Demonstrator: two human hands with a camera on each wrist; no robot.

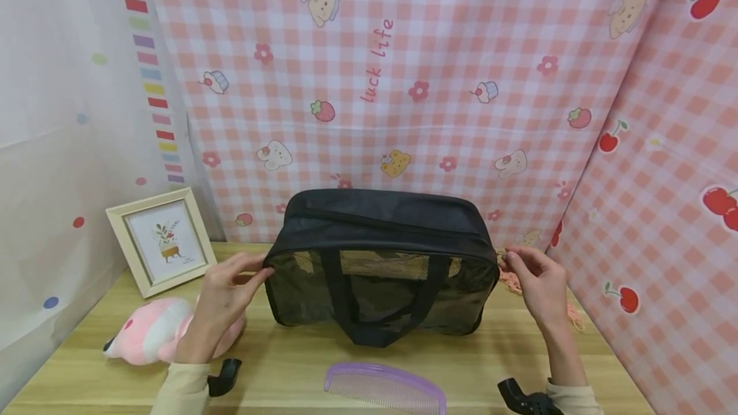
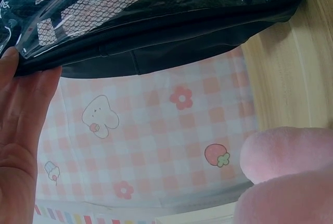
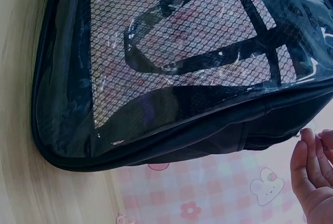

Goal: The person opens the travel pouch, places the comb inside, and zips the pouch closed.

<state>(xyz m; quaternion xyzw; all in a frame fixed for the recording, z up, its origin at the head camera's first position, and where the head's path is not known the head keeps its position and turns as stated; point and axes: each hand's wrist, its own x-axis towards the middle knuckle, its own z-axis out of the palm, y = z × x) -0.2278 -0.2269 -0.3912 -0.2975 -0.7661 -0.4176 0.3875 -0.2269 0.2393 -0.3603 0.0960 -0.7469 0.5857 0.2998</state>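
A black toiletry bag (image 1: 380, 293) with clear side panels stands upright on the wooden table, its two strap handles hanging down the front. Mesh shows through the clear panel in both wrist views. My left hand (image 1: 227, 290) pinches the bag's upper left corner between thumb and fingers. At the upper right end, my right hand (image 1: 539, 280) has thumb and fingertips together on the small zipper pull (image 3: 300, 133). The zipper (image 1: 392, 224) runs across the bag's black top.
A purple comb (image 1: 386, 370) lies in front of the bag. To the left are a pink and white plush toy (image 1: 152, 332), partly behind my left forearm, and a picture frame (image 1: 203, 235). Peach-coloured strands (image 1: 573, 316) lie by my right hand. Patterned cloth walls (image 1: 369, 146) stand behind and beside the table.
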